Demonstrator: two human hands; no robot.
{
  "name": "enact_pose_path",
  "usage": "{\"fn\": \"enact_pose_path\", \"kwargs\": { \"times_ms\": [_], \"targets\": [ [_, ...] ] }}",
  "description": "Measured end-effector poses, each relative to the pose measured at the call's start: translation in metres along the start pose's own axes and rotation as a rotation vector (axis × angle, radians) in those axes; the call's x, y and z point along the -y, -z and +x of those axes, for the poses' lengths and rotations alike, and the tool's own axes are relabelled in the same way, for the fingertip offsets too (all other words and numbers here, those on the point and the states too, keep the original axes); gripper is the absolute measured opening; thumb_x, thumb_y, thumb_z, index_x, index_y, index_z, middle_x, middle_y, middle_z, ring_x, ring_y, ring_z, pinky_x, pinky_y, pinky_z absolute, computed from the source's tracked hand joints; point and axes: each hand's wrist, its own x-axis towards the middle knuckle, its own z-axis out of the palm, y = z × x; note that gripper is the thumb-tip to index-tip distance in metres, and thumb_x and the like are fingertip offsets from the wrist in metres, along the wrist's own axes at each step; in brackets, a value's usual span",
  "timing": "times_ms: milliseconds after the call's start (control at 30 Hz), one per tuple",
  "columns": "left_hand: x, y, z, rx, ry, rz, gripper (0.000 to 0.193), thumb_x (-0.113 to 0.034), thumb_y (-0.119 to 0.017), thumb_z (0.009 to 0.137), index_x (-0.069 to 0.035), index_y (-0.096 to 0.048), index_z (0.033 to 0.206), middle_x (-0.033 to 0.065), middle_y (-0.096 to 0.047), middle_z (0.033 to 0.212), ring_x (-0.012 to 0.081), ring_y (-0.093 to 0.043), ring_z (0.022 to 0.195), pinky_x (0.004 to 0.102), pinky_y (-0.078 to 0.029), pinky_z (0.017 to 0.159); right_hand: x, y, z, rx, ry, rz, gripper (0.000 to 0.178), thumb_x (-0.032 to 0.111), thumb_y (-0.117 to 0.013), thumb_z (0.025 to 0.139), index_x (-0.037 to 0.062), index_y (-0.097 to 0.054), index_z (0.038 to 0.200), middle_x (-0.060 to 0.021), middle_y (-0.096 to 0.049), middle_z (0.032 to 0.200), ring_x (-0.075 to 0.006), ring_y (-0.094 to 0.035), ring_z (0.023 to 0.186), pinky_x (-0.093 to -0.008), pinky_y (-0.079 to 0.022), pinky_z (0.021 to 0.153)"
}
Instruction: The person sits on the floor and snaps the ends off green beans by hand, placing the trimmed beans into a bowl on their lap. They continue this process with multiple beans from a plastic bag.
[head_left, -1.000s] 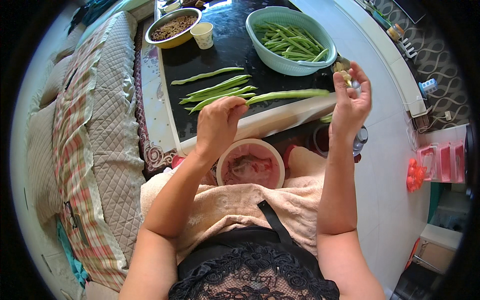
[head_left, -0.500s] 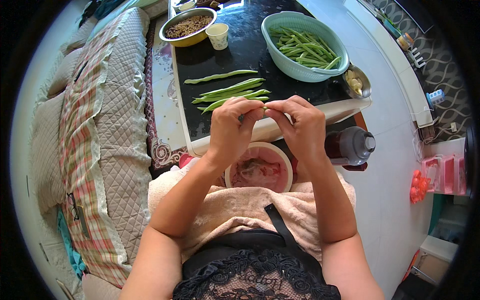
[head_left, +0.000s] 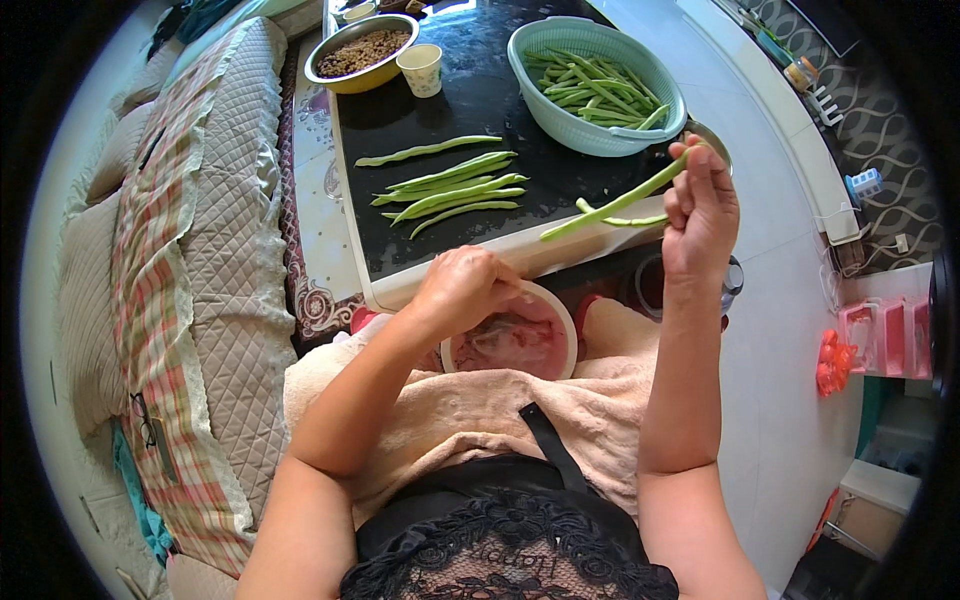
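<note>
My right hand [head_left: 702, 205] is raised at the table's right front corner, its fingers pinching one end of a long green bean [head_left: 610, 208] that slants down to the left. Behind that one, a second green bean [head_left: 645, 221] crosses it near the table's front edge. My left hand [head_left: 465, 288] hangs over the rim of a pink-lined bin [head_left: 530, 350], fingers drawn together; whatever they may hold is hidden. Several green beans [head_left: 455, 190] lie in a loose row on the black tabletop [head_left: 400, 236]. More fill a light blue colander [head_left: 600, 137] farther back.
At the table's far left stand a metal bowl [head_left: 400, 62] of brown bits and a paper cup [head_left: 422, 72]. A small metal bowl [head_left: 718, 146] is partly hidden behind my right hand. A dark bottle [head_left: 648, 285] stands below the table edge. A quilted sofa [head_left: 235, 250] runs along the left.
My hands have parted from their pinch above the table edge. The left dropped to the bin's rim; the right moved up and right with a green bean. The view shifted slightly.
</note>
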Motion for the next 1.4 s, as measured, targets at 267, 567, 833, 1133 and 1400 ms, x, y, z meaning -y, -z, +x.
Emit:
{"fn": "enact_pose_path", "kwargs": {
  "times_ms": [267,567,833,1133,1400],
  "targets": [
    [-0.003,-0.003,0.001,0.008,0.212,0.039,0.014,-0.006,-0.064,0.081,-0.01,-0.072,0.092,0.0131,-0.067,0.093,0.0317,-0.065,0.092,0.041,-0.051,0.08,0.004,0.01,0.003,0.061,-0.066,0.099,0.019,0.017,-0.068,0.089,0.0044,-0.067,0.103,-0.0094,-0.068,0.093,-0.0006,-0.032,0.052,-0.0157,-0.023,0.043],
    [-0.023,-0.002,0.011,-0.283,-0.22,-0.036,0.042,-0.031,-0.052,0.096,-0.007,-0.05,0.13,0.0192,-0.058,0.117,0.0318,-0.053,0.114,0.0495,-0.03,0.107,-0.023,-0.015,-0.015,0.172,-0.348,0.26,0.02,0.015,-0.066,0.091,0.0014,-0.065,0.105,-0.0073,-0.067,0.09,-0.002,-0.034,0.055,-0.0164,-0.025,0.045],
    [-0.025,0.008,0.012,-0.032,0.017,-0.624,0.023,-0.021,-0.046,0.101,-0.002,-0.057,0.093,0.0064,-0.055,0.065,0.0169,-0.054,0.06,0.0321,-0.043,0.055,-0.036,-0.027,-0.02,-0.031,-0.475,0.348,0.039,0.029,-0.068,0.09,0.0032,-0.058,0.118,-0.0101,-0.066,0.102,-0.0145,-0.059,0.085,-0.0264,-0.048,0.071],
    [-0.006,0.004,0.018,0.034,0.019,-0.861,0.042,-0.039,-0.042,0.102,-0.001,-0.061,0.104,0.0042,-0.062,0.084,0.012,-0.057,0.076,0.0264,-0.047,0.07,-0.044,-0.043,-0.053,0.357,-0.62,0.054,0.037,0.034,-0.056,0.097,0.0005,-0.065,0.11,-0.0047,-0.064,0.096,-0.0116,-0.06,0.09,-0.0261,-0.049,0.076],
    [0.003,0.032,0.015,-0.457,-0.015,-0.637,0.016,-0.013,-0.065,0.091,-0.002,-0.07,0.1,0.0072,-0.069,0.097,0.0121,-0.062,0.085,0.0243,-0.049,0.078,-0.036,-0.034,-0.036,0.175,-0.499,0.125,0.042,0.036,-0.061,0.093,-0.0021,-0.065,0.11,0.0041,-0.052,0.077,-0.0054,-0.047,0.069,-0.0228,-0.04,0.064]
  ]
}}
